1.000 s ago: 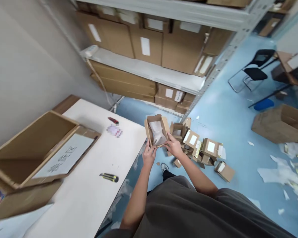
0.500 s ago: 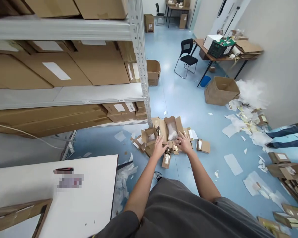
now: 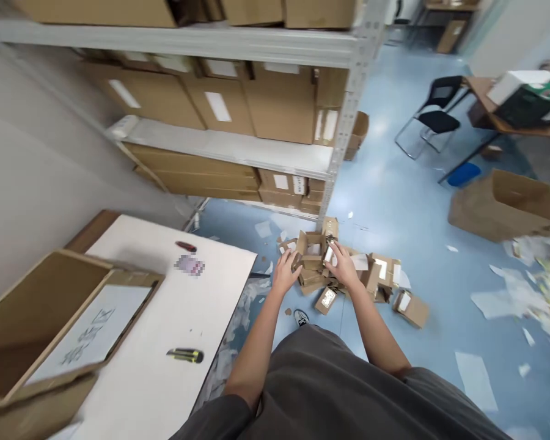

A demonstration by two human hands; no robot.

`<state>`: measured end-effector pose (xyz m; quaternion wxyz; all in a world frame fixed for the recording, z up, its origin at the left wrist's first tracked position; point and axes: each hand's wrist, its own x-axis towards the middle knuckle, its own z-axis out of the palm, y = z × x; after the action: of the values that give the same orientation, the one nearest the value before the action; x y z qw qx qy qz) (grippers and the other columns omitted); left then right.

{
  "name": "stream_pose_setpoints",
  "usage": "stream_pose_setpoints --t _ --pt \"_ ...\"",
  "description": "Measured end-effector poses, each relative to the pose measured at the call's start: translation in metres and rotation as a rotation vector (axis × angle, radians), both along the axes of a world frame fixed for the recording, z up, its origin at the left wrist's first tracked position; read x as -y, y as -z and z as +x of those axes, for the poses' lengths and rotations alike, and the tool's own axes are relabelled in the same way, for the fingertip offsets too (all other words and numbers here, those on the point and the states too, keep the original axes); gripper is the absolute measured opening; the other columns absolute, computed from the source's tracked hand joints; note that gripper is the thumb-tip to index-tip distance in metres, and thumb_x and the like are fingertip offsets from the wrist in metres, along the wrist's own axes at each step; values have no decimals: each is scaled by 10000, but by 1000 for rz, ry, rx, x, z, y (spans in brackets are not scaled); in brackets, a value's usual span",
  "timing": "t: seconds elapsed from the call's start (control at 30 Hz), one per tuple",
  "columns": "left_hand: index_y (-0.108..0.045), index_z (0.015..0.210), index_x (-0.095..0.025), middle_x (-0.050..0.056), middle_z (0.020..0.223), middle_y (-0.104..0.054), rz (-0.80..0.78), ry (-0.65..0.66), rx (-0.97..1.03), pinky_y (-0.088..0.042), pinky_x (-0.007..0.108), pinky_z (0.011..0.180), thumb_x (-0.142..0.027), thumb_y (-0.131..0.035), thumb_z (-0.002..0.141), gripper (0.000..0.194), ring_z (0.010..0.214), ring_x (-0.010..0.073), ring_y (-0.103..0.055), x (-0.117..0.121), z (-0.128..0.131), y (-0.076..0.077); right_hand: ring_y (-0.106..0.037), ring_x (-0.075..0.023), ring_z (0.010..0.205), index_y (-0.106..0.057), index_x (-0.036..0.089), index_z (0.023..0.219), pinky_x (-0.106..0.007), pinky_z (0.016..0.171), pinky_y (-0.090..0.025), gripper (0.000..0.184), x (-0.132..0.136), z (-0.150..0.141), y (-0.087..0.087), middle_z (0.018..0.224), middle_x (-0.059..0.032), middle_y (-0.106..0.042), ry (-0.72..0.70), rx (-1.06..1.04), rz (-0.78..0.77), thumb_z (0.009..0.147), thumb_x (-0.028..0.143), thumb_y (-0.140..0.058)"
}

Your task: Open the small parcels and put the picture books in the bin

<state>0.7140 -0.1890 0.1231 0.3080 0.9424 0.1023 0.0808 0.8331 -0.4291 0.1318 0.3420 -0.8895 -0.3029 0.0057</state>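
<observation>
Over a pile of small cardboard boxes on the floor, my left hand (image 3: 285,272) is curled around a small brown cardboard piece (image 3: 296,262). My right hand (image 3: 343,267) has thumb and fingers on a small box with a white label (image 3: 329,254), partly covered by the hand. An opened carton (image 3: 311,260) lies between the hands. Below them rests a little labelled box (image 3: 325,300). Right of my right hand stands another open carton (image 3: 381,275), and a closed labelled box (image 3: 411,308) lies farther right.
A metal shelf (image 3: 238,150) with large cartons rises ahead and left. The white table (image 3: 201,305) at left bears a utility knife (image 3: 186,355), a red-and-black tool (image 3: 186,246) and a big open box (image 3: 50,318). Paper scraps (image 3: 476,379), a large carton (image 3: 504,205) and a chair (image 3: 433,119) are at right.
My view has turned left, bringing more of the white table into sight. Both hands had spread fingers above the pile; now they are closed around small cardboard items.
</observation>
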Motion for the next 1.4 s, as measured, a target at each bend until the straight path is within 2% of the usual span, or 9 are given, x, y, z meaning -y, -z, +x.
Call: stream_pose_setpoints --t 0.13,0.27,0.37,0.5,0.73,0.93,1.07,1.2,1.4 --pt "-533 1489 -244 127 1558 -500 -1 -181 6 -404 477 1211 -321 -651 937 569 1440 292 -481 -45 -66 -4 -492 -328 1413 -455 234 1546 -528 1156 -448 645 -72 -15 -1 1559 -150 -470 -227 4 24 935 364 -616" --pt "-530 1493 -250 118 1534 -528 -18 -403 -31 -428 458 1193 -307 -664 926 585 1424 280 -499 -83 -168 -8 -509 -334 1395 -468 225 1532 -538 1147 -454 618 -154 -56 0 1507 -151 -529 -493 28 13 952 393 -601" --pt "-524 1495 -267 110 1537 -528 -20 -618 -50 -438 469 1181 -311 -671 923 592 1417 284 -507 -95 -264 -10 -506 -335 1400 -467 225 1530 -550 1150 -449 619 -216 -110 -1 1502 -146 -541 -700 54 -4 946 382 -601" --pt "-533 1483 -261 116 1543 -522 -13 -956 -14 -439 471 1181 -328 -676 920 585 1423 292 -501 -85 -410 -10 -498 -327 1409 -470 227 1531 -543 1157 -447 635 -289 -217 -7 1509 -146 -538 -990 90 -2 930 372 -618" --pt "-523 1489 -239 135 1555 -503 8 -1533 40 -442 473 1178 -329 -661 918 594 1440 305 -486 -3 -657 -3 -493 -324 1417 -457 271 1543 -535 1135 -469 658 -351 -460 -24 1540 -129 -512 -1466 115 -5 919 371 -640" --pt "-521 1496 -253 116 1561 -510 -18 -1889 52 -442 465 1181 -351 -660 920 601 1425 305 -505 100 -806 1 -486 -321 1422 -420 285 1569 -532 1141 -461 696 -342 -659 -27 1550 -125 -497 -1804 139 -14 919 388 -646" --pt "-555 1465 -253 113 1526 -553 -48 -2094 73 -422 482 1193 -378 -642 931 556 1422 304 -507 167 -871 4 -488 -321 1418 -431 262 1564 -522 1148 -458 700 -325 -771 -26 1552 -136 -491 -2026 157 -54 912 390 -651" --pt "-560 1457 -231 129 1503 -569 -65 -2299 100 -417 489 1190 -384 -616 943 539 1417 305 -505 222 -912 13 -489 -315 1413 -435 258 1563 -514 1157 -453 687 -309 -864 -23 1544 -139 -495 -2232 156 -49 922 395 -641" --pt "-562 1453 -248 131 1555 -511 -170 -2511 51 -430 485 1172 -385 -644 925 552 1433 312 -486 265 -955 36 -454 -324 1439 -427 259 1569 -533 1170 -434 691 -297 -988 -1 1560 -136 -471 -2439 119 -33 922 377 -640"
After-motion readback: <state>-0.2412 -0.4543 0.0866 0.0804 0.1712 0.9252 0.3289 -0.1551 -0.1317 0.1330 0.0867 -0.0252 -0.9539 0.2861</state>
